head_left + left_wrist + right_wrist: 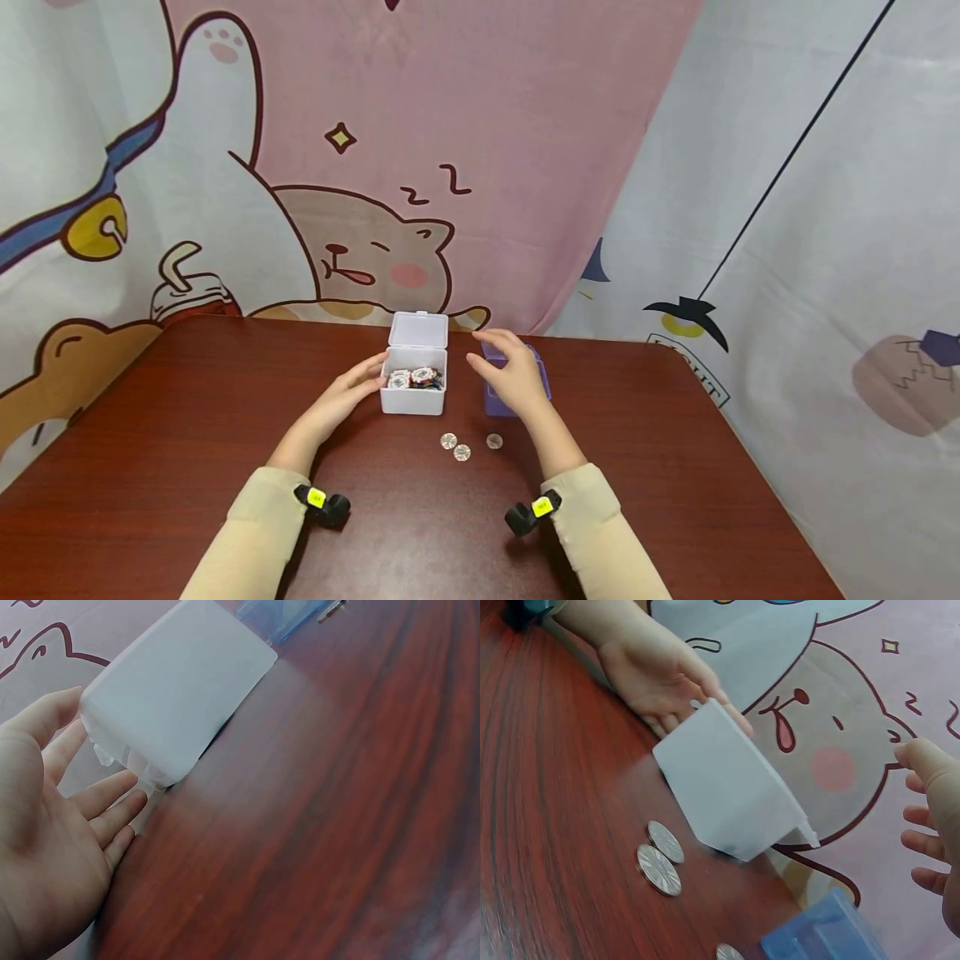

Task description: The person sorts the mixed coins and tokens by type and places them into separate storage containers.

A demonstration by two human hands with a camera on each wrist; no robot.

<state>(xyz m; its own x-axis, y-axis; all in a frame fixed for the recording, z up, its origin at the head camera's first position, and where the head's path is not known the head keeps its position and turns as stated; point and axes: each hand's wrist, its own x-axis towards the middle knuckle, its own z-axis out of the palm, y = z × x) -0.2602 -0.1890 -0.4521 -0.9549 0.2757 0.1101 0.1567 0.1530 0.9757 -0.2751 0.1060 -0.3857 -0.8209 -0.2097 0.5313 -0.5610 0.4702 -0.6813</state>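
A white lidded box stands with its lid raised, holding several poker chips. My left hand is at its left side, with straight fingertips right at the wall; the left wrist view shows the palm facing the box. My right hand hovers over a translucent blue-purple box and hides part of it. Its fingers are spread and loosely bent, with nothing between them, as the right wrist view shows too. Three silver coins lie in front of the boxes, one apart from the other two.
Both boxes and the coins are on a dark reddish-brown wooden table. Behind it hangs a cartoon-printed cloth, close to the table's far edge. A black wrist camera is strapped at each sleeve.
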